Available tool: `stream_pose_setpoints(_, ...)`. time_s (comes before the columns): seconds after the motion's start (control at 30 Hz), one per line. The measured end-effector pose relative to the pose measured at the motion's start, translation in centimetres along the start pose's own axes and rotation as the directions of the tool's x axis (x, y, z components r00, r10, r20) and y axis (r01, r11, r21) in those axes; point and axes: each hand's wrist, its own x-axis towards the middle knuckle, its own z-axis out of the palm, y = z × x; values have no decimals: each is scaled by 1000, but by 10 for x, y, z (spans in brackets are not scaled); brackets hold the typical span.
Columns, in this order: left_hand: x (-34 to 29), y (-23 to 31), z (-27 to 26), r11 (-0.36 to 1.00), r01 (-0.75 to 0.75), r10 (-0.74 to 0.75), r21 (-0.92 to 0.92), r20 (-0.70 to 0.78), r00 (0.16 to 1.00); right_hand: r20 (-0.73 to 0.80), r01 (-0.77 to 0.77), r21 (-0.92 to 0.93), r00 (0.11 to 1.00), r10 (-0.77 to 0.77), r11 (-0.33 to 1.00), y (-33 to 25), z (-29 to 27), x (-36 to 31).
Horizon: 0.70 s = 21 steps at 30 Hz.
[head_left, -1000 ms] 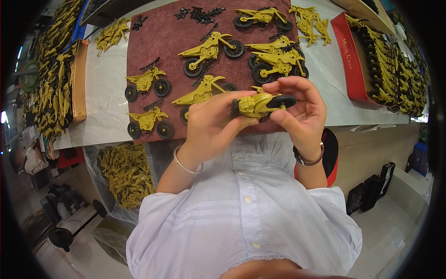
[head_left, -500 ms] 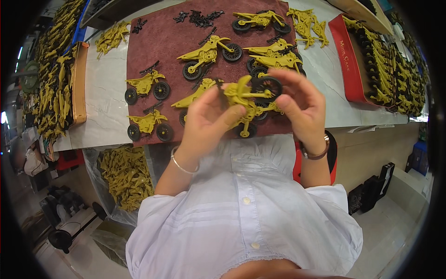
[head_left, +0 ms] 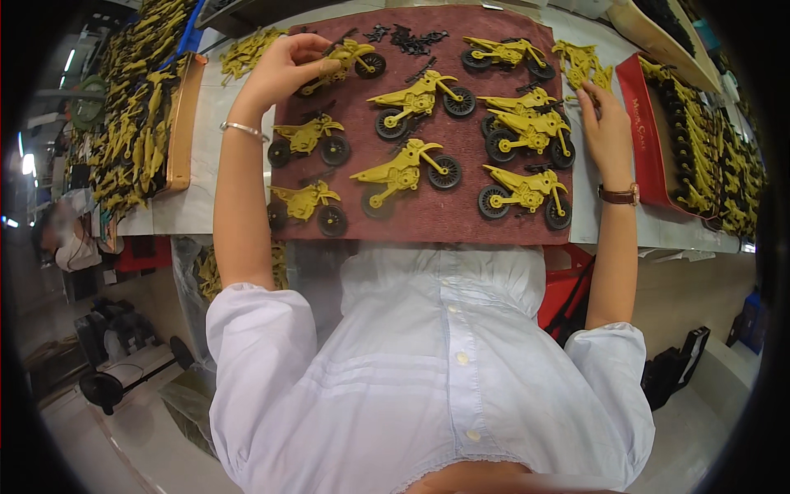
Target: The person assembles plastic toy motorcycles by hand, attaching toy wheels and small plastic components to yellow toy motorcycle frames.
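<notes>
At the far left of a dark red cloth, my left hand has its fingers closed on a yellow toy motorcycle with black handlebar and wheel. Its rear is partly hidden by my fingers. My right hand is off the cloth's right edge, fingers bent and tips on a small pile of yellow motorcycle bodies; it seems to pinch one. Between my hands, several more toy motorcycles stand or lie in loose rows, among them one in the middle and one near the front right.
Small black parts lie at the cloth's back. A red box of yellow and black toys stands to the right; a brown-edged box of similar ones is at the left. More yellow pieces lie at the back left.
My hands have parted from the middle, where they held a toy motorcycle together. The left moved to the far left with a motorcycle, the right to the yellow bodies. The view has shifted.
</notes>
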Motion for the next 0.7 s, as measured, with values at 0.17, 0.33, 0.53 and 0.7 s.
stream_pose_setpoints(0.17,-11,-34,-6,937,-89,180,337,-251,951,-50,-63,-31,997,61,998,16,4,5)
stream_pose_setpoints(0.33,-69,-33,-6,889,-112,204,444,-164,965,-11,-198,26,980,198,980,20,2,11)
stream_pose_setpoints(0.53,-102,-20,-2,911,110,-49,397,-159,986,-133,-76,-181,990,52,981,10,-3,12)
stream_pose_setpoints(0.7,-106,-30,-9,995,-39,46,87,-76,996,-124,-50,-318,992,11,947,3,-18,-1)
